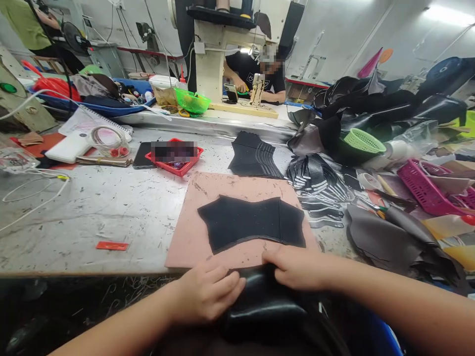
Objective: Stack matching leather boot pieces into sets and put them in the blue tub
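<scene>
My left hand (206,292) and my right hand (297,267) are both at the table's near edge, fingers curled over a glossy black leather bundle (267,309) that lies in my lap. Just beyond them a black cut piece with a wavy outline (250,222) lies flat on a pink cutting mat (193,232). Neither hand touches that piece. A fanned stack of black cut pieces (254,155) sits behind the mat.
A red tray (174,158), a phone (143,154) and cables lie to the left. Leather scraps (386,242), a green basket (359,143) and a pink basket (426,190) crowd the right. A person sits at a sewing machine (230,54) beyond the table.
</scene>
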A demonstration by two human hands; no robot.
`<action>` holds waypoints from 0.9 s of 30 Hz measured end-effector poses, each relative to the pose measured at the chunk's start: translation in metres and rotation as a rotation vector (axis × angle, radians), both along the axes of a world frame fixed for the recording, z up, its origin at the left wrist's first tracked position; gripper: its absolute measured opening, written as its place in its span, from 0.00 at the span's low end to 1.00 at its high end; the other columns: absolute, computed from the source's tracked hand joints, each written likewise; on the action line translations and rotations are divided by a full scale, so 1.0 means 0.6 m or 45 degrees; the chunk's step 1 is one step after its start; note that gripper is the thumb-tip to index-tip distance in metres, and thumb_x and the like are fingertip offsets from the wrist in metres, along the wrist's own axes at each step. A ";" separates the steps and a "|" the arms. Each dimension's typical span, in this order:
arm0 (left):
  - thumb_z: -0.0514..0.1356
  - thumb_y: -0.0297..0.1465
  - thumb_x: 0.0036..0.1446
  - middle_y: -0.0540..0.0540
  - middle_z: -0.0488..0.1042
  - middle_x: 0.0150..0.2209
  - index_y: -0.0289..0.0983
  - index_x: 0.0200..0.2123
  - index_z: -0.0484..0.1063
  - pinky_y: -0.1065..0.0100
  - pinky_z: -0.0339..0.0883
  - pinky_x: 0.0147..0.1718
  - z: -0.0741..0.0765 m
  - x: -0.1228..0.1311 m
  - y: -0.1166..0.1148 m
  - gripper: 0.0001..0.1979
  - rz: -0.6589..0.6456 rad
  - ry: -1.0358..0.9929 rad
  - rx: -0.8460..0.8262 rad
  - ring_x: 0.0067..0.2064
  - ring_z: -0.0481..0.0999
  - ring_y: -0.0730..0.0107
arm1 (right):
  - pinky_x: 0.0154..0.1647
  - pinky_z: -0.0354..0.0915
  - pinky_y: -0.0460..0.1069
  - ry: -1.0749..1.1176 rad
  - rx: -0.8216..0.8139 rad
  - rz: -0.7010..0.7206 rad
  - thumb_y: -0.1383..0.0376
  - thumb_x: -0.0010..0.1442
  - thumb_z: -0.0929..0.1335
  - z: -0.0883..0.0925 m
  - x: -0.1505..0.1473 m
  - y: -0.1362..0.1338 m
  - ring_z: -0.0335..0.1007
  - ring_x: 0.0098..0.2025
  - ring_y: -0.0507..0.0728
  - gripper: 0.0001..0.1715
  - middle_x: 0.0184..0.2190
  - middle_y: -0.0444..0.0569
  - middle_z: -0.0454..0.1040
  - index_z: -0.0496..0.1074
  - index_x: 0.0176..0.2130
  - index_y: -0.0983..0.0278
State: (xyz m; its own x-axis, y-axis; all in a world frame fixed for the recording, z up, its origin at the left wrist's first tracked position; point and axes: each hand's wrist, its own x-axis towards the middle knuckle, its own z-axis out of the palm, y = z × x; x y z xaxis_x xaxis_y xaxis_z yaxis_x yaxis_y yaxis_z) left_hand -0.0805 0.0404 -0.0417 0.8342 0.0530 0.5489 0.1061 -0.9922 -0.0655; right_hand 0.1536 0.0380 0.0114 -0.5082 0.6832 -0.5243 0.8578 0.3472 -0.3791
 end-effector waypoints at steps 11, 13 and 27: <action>0.47 0.21 0.62 0.37 0.77 0.36 0.26 0.40 0.70 0.70 0.71 0.30 -0.055 -0.042 -0.017 0.13 0.391 -0.323 -0.222 0.34 0.77 0.68 | 0.31 0.61 0.45 0.228 0.141 0.134 0.65 0.60 0.64 -0.033 -0.022 0.062 0.67 0.30 0.52 0.07 0.31 0.45 0.70 0.68 0.30 0.63; 0.48 0.21 0.62 0.37 0.78 0.36 0.26 0.39 0.71 0.70 0.71 0.28 -0.057 -0.041 -0.016 0.12 0.396 -0.307 -0.211 0.34 0.77 0.68 | 0.33 0.63 0.46 0.243 0.186 0.174 0.65 0.60 0.63 -0.047 -0.018 0.068 0.68 0.32 0.52 0.07 0.36 0.46 0.70 0.68 0.31 0.63; 0.53 0.22 0.60 0.45 0.78 0.36 0.31 0.38 0.74 0.70 0.65 0.28 -0.070 -0.024 -0.024 0.10 0.653 -0.214 -0.135 0.34 0.74 0.71 | 0.36 0.67 0.49 0.387 0.103 0.178 0.65 0.63 0.58 -0.084 0.004 0.089 0.71 0.37 0.54 0.12 0.43 0.50 0.70 0.68 0.34 0.61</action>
State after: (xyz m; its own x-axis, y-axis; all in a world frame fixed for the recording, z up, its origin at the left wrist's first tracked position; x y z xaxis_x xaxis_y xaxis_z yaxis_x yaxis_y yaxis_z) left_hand -0.0952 0.0261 -0.0834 0.5882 0.4919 0.6419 0.5778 -0.8110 0.0920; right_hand 0.1560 0.0912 -0.0393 -0.7248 0.6290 -0.2811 0.6515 0.4930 -0.5766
